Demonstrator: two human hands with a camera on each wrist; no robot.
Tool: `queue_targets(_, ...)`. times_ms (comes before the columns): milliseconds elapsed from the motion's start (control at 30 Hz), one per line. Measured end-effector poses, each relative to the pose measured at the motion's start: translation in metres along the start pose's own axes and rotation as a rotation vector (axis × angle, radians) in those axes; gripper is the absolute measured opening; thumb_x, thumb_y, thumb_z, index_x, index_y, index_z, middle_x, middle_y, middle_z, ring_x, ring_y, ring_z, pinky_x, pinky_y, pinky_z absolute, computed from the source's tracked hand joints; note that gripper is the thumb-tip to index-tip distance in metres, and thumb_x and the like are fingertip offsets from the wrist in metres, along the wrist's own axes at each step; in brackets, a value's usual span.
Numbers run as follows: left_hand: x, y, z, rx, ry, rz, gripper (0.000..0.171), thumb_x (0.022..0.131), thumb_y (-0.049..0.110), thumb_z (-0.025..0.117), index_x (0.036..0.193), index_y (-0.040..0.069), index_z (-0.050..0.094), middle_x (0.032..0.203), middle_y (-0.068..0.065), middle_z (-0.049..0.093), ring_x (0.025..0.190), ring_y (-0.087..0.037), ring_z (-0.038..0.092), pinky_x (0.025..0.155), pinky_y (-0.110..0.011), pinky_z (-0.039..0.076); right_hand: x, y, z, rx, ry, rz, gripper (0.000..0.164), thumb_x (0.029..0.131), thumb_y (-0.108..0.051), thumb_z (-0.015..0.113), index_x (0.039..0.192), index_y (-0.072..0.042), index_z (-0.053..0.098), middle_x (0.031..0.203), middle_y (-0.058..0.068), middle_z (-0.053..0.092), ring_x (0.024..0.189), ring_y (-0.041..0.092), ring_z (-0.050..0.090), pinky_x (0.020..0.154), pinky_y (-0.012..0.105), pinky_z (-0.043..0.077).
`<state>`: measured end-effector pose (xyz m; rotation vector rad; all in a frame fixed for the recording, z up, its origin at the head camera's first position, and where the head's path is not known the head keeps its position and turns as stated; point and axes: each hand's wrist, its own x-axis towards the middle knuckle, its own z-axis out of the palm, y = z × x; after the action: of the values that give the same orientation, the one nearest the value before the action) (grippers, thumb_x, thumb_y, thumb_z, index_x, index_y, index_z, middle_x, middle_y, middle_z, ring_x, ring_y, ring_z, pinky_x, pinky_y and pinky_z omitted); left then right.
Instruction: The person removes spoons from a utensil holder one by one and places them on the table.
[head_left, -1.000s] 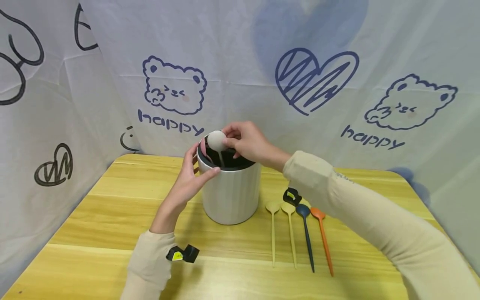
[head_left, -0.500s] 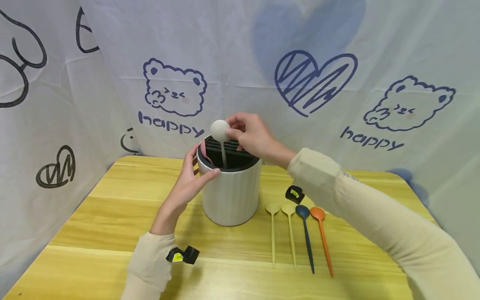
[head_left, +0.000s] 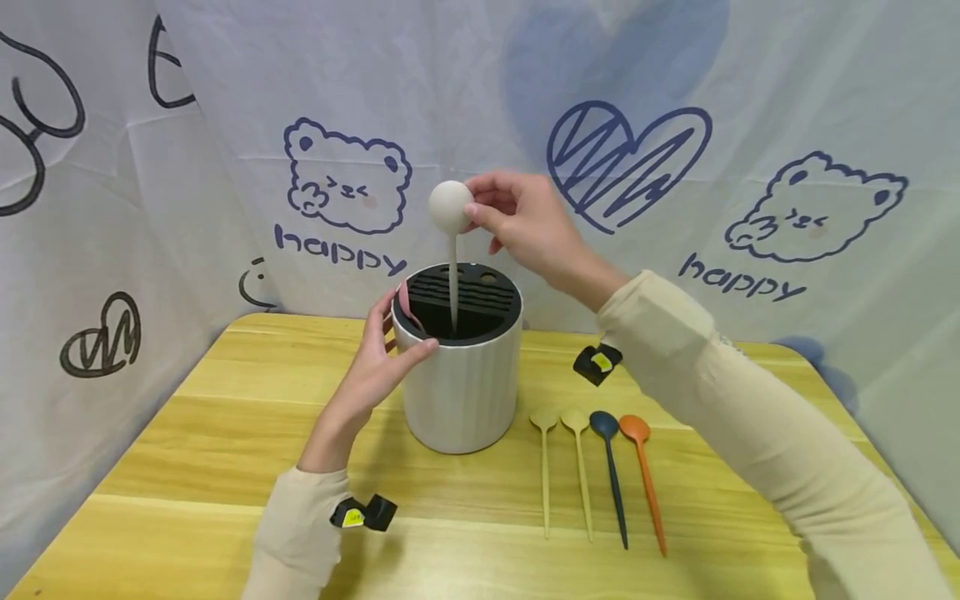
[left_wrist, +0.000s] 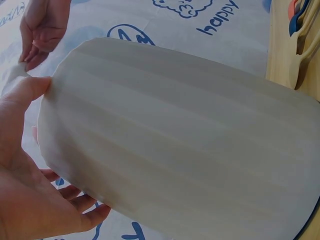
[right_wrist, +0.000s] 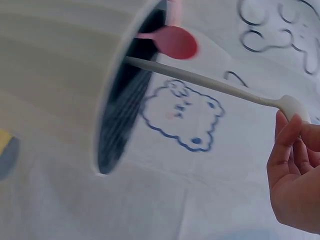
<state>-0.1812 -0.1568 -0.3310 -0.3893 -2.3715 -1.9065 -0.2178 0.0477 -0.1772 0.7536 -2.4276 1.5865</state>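
Note:
My right hand (head_left: 536, 221) pinches a white spoon (head_left: 450, 208) by the edge of its bowl. The spoon stands upright, its handle reaching down through the black slotted top of a white ribbed utensil holder (head_left: 461, 400). The handle's lower end is hidden inside. My left hand (head_left: 371, 358) grips the holder at its upper left, thumb near the front rim and fingers round the side. The left wrist view has the ribbed wall filling most of the frame between thumb and fingers. Inside the holder's left edge leans a pink spoon (right_wrist: 176, 42), plainest in the right wrist view.
On the wooden table (head_left: 187, 450), right of the holder, lie two pale yellow spoons (head_left: 576, 421), a dark blue spoon (head_left: 603, 425) and an orange spoon (head_left: 635, 429), side by side with bowls away from me. A printed white cloth (head_left: 480, 100) hangs behind.
My right hand has risen with the white spoon, drawing more of its handle up out of the holder. My left hand keeps its grip on the holder. The spoons on the table lie as before.

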Motion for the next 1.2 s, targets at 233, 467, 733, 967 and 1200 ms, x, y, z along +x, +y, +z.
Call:
queue_targets(233, 0.000, 0.000, -0.001, 0.005, 0.004, -0.003, 0.087, 0.088, 0.028, 0.065, 0.154, 0.014, 0.010, 0.158, -0.009, 0.010, 0.143, -0.027, 0.013, 0.114, -0.050, 0.016, 0.004, -0.015, -0.019, 0.094, 0.060, -0.022, 0.027, 0.094, -0.005, 0.061, 0.120, 0.001, 0.063, 0.108, 0.013, 0.067, 0.090, 0.020, 0.064, 0.059, 0.025, 0.049)
queue_targets(467, 0.001, 0.002, -0.001, 0.009, -0.004, -0.012, 0.086, 0.089, 0.027, 0.065, 0.154, 0.015, 0.010, 0.158, -0.009, 0.011, 0.143, -0.029, 0.013, 0.114, -0.050, 0.016, 0.004, -0.024, -0.036, 0.237, 0.118, -0.057, 0.022, 0.090, -0.001, 0.065, 0.112, 0.004, 0.066, 0.099, 0.014, 0.069, 0.085, 0.023, 0.066, 0.057, 0.025, 0.053)
queue_targets(733, 0.001, 0.002, -0.002, 0.009, -0.004, -0.015, 0.087, 0.089, 0.027, 0.065, 0.154, 0.015, 0.010, 0.158, -0.009, 0.011, 0.143, -0.028, 0.014, 0.114, -0.049, 0.017, -0.001, -0.023, -0.042, 0.240, 0.096, -0.085, 0.026, 0.091, -0.001, 0.064, 0.116, 0.002, 0.065, 0.099, 0.014, 0.068, 0.085, 0.024, 0.067, 0.060, 0.026, 0.053)
queue_targets(967, 0.001, 0.002, -0.003, 0.001, -0.005, 0.000, 0.086, 0.089, 0.027, 0.065, 0.154, 0.014, 0.010, 0.158, -0.009, 0.011, 0.143, -0.027, 0.014, 0.114, -0.049, 0.017, -0.014, -0.014, -0.034, 0.152, 0.017, -0.049, 0.031, 0.092, -0.004, 0.063, 0.123, -0.003, 0.064, 0.109, 0.014, 0.068, 0.089, 0.025, 0.066, 0.063, 0.029, 0.053)
queue_targets(1200, 0.000, 0.001, -0.003, -0.003, -0.009, 0.001, 0.087, 0.089, 0.028, 0.065, 0.155, 0.016, 0.009, 0.158, -0.007, 0.011, 0.143, -0.025, 0.013, 0.114, -0.049, 0.017, -0.029, -0.007, -0.033, 0.271, -0.066, 0.044, 0.042, 0.082, 0.005, 0.072, 0.122, 0.000, 0.064, 0.101, 0.015, 0.066, 0.087, 0.025, 0.063, 0.065, 0.028, 0.054)
